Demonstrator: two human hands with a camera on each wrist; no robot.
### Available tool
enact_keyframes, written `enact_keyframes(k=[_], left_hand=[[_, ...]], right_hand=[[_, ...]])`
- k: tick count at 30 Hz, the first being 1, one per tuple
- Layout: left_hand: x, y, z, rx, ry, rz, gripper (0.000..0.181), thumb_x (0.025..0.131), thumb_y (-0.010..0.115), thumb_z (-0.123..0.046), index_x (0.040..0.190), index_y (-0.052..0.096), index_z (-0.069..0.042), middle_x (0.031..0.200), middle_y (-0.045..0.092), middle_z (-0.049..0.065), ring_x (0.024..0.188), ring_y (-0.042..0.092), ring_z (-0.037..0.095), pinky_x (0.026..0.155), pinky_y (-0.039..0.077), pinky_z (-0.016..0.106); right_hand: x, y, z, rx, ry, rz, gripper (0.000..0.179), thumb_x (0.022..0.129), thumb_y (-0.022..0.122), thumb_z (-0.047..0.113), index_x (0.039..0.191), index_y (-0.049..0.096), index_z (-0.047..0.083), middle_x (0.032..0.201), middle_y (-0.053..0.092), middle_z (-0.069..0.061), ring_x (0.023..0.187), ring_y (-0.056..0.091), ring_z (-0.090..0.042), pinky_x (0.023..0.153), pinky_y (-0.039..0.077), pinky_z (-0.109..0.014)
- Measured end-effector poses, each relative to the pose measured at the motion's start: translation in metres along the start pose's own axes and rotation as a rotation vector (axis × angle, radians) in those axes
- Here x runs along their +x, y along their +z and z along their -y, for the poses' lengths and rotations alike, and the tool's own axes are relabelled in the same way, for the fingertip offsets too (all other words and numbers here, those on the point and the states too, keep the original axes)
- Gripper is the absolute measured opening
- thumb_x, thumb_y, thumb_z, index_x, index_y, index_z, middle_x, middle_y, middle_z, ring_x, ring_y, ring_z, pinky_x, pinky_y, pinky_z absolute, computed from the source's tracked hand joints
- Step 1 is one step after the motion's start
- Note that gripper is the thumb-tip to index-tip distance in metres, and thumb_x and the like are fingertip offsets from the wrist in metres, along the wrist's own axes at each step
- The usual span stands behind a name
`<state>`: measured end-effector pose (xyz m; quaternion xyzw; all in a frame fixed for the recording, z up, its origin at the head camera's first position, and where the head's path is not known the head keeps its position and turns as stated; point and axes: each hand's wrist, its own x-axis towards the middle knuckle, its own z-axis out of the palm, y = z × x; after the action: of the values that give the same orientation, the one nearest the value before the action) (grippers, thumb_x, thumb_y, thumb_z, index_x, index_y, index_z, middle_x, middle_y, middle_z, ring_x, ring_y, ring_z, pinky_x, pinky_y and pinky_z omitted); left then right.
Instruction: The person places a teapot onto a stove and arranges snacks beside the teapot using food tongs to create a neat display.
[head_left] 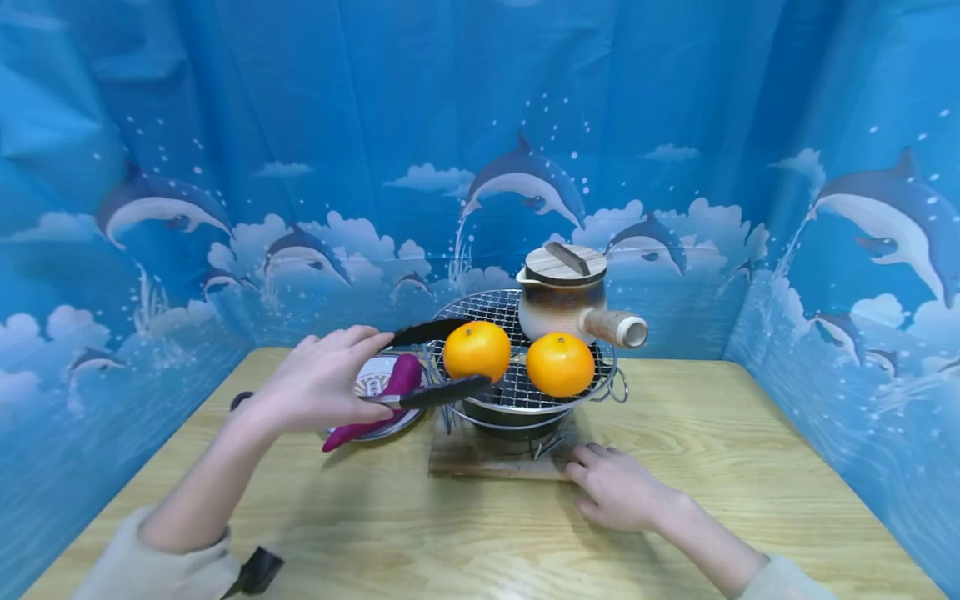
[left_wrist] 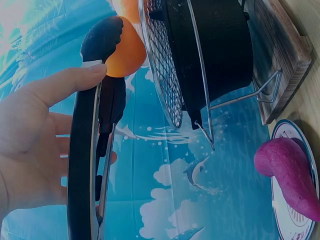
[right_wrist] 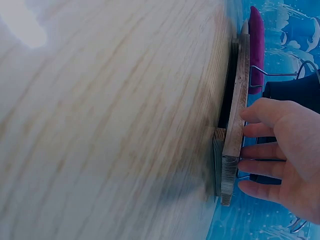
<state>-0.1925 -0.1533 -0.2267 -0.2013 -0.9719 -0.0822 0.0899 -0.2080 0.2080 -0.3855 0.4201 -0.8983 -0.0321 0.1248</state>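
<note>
The surface (head_left: 697, 417) is pale, wood-grained and enclosed by a blue dolphin-print curtain (head_left: 375, 100). A square-edged brown wooden board (head_left: 495, 465), set toward the surface's far edge, carries a black rounded bowl-shaped burner (left_wrist: 225, 50) in a bent-wire stand (left_wrist: 202, 70). A round silver wire-mesh grill (head_left: 491, 307) tops the burner.

At the grill's far right stands a brown-and-cream ceramic pot (head_left: 558, 304) with a flat wooden lid (head_left: 566, 263); its cylindrical side handle (head_left: 615, 327) projects over the right rim. In front of it sits a smooth, round right orange (head_left: 560, 364).

The left hand (head_left: 326, 375) holds black-tipped metal tongs (head_left: 442, 392), thumb and fingers on opposite arms. The scalloped heads are spread around the left orange (head_left: 477, 350), above the grill's left part; mesh contact cannot be determined. Below the tongs, a white patterned plate (head_left: 378, 367) carries a purple, curved, matt tuber-like piece (head_left: 405, 375).

The right hand (head_left: 618, 487), fingers extended and slightly parted, grasps nothing; its fingertips touch the board near its near right corner.
</note>
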Motion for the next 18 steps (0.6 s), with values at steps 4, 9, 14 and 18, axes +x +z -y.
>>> enact_keyframes(k=[4,9,14,18], left_hand=[[0.0004,0.0024,-0.0025,0.008,0.022,0.009,0.086,0.066,0.080,-0.040,0.137,0.045,-0.008,0.134,0.046,0.015,0.118,0.043,0.035,0.092,0.034,0.059],[0.0008,0.0039,-0.0046,0.006,0.028,0.011,0.086,0.066,0.080,-0.041,0.137,0.045,-0.008,0.134,0.046,0.015,0.118,0.043,0.034,0.092,0.035,0.058],[0.0015,0.0045,-0.0054,0.017,0.040,0.009,0.085,0.065,0.080,-0.040,0.136,0.047,-0.008,0.134,0.047,0.014,0.118,0.044,0.033,0.091,0.036,0.055],[0.0019,0.0047,-0.0059,0.022,0.045,0.016,0.084,0.065,0.080,-0.039,0.135,0.047,-0.007,0.134,0.047,0.014,0.118,0.044,0.033,0.090,0.037,0.054]], right_hand=[[-0.0006,0.0008,0.0006,0.001,0.001,-0.003,0.025,0.076,0.067,0.022,0.098,0.065,0.010,0.096,0.058,-0.003,0.087,0.056,-0.020,0.077,0.050,-0.039],[-0.0009,0.0019,0.0008,-0.001,0.002,-0.006,0.025,0.076,0.066,0.021,0.097,0.064,0.010,0.096,0.057,-0.004,0.088,0.056,-0.021,0.077,0.050,-0.039],[-0.0006,0.0023,0.0001,0.004,-0.001,-0.017,0.025,0.076,0.067,0.021,0.098,0.065,0.009,0.098,0.059,-0.004,0.089,0.057,-0.022,0.078,0.050,-0.040],[-0.0005,0.0029,-0.0003,0.005,-0.002,-0.021,0.025,0.076,0.067,0.020,0.098,0.065,0.010,0.098,0.059,-0.004,0.089,0.057,-0.021,0.078,0.050,-0.040]])
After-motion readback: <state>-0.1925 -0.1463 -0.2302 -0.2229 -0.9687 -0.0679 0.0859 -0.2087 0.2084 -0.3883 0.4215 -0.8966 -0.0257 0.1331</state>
